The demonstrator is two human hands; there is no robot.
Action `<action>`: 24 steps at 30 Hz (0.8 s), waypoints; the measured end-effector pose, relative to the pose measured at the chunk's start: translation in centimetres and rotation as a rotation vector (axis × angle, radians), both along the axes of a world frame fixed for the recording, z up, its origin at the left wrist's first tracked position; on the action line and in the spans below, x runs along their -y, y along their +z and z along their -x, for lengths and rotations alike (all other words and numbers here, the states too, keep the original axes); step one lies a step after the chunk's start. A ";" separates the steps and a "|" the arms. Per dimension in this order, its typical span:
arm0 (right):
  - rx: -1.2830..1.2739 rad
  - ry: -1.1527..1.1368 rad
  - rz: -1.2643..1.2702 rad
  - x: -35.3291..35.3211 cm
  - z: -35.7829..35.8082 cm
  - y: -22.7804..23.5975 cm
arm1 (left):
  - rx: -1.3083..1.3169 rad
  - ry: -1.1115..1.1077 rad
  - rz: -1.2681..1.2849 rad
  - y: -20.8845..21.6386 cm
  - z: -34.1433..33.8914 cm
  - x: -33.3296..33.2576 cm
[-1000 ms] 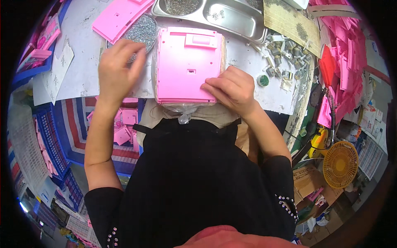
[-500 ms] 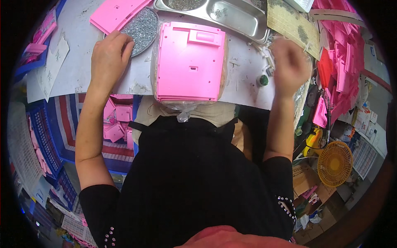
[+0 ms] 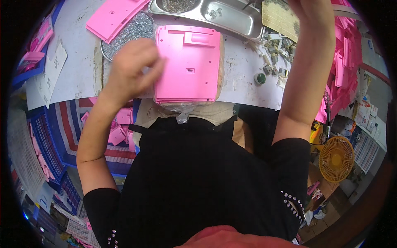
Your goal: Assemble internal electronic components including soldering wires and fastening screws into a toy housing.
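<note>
A flat, smooth pink plastic panel (image 3: pixel 188 62), rectangular with a small slot, is laid at the table's (image 3: pixel 78 78) near edge on a crinkled clear bag; its left edge is touched by the loosely curled left hand (image 3: pixel 132 68), nothing gripped. The right hand (image 3: pixel 310 12) is raised at the upper rim; its grip cannot be told.

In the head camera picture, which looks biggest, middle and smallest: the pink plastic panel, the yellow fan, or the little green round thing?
1. Pink plastic panel
2. Yellow fan, though it sits farther from the camera
3. Green round thing

A flat pink plastic panel (image 3: pixel 188 64), rectangular with small cutouts, lies at the table's (image 3: pixel 78 78) near edge.
</note>
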State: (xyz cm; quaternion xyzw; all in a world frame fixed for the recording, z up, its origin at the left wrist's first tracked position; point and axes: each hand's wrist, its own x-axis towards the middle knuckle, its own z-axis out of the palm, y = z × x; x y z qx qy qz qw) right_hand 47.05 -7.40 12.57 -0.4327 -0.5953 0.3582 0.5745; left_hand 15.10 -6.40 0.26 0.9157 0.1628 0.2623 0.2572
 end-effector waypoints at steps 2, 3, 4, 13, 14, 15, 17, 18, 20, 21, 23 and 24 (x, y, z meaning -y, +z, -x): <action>-0.075 -0.020 0.015 2.7 2.1 -0.4 | 0.100 -0.122 0.010 0.6 -2.3 1.4; -0.099 0.000 -0.031 3.7 2.0 -1.4 | 0.147 -0.188 0.017 0.9 -3.0 1.7; -0.120 0.024 -0.078 4.7 1.8 -2.3 | 0.159 -0.201 0.023 0.9 -3.1 1.9; -0.414 0.274 -0.183 13.8 7.6 -4.1 | 0.146 -0.038 0.083 1.1 -3.9 7.4; -0.395 0.259 -0.197 13.9 7.7 -4.0 | 0.145 -0.016 0.105 1.0 -4.0 7.7; -0.393 0.244 -0.191 14.0 8.0 -3.9 | 0.145 -0.014 0.107 1.0 -4.0 7.8; -0.400 0.228 -0.178 14.1 8.5 -3.9 | 0.143 0.000 0.106 1.2 -4.0 8.0; -0.400 0.218 -0.168 14.1 8.7 -3.9 | 0.148 0.001 0.105 1.2 -4.0 8.0; -0.398 0.188 -0.147 14.1 9.2 -3.9 | 0.150 0.008 0.102 1.2 -3.8 8.0; -0.399 0.177 -0.131 14.1 9.6 -3.9 | 0.137 0.022 0.078 1.3 -3.7 8.0; -0.407 0.162 -0.097 14.0 10.2 -3.9 | 0.106 0.051 0.029 1.4 -3.6 8.0; -0.433 0.188 -0.103 13.8 10.2 -4.1 | 0.114 0.030 0.033 1.4 -3.5 7.8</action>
